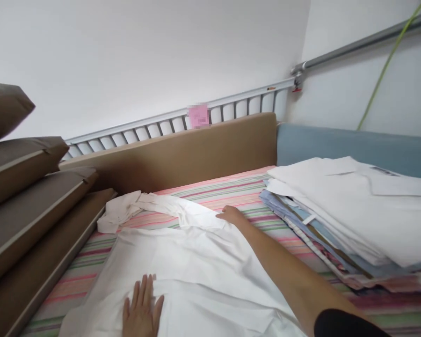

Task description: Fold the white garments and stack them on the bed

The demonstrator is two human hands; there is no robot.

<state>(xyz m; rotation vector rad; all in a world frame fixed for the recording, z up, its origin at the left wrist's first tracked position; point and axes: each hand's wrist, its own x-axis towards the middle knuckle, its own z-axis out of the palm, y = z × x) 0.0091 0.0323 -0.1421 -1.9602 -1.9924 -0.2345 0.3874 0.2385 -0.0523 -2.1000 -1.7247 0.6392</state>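
A white shirt (168, 255) lies spread over the striped bedding, with one sleeve (157, 202) stretched across its far side and bunched at the left end. My left hand (142, 304) rests flat on the near part of the shirt, fingers spread. Farther away, my right hand (232, 216) pinches the white fabric near its far right edge, where the sleeve joins the body. My right forearm crosses over the right side of the shirt.
A stack of folded clothes (351, 210), white on top, stands at the right. Brown-grey cushions (28, 182) pile up at the left. Behind are a brown padded board (182, 157), a blue one (337, 145) and a white radiator (238, 108). Striped bedding (210, 199) lies underneath.
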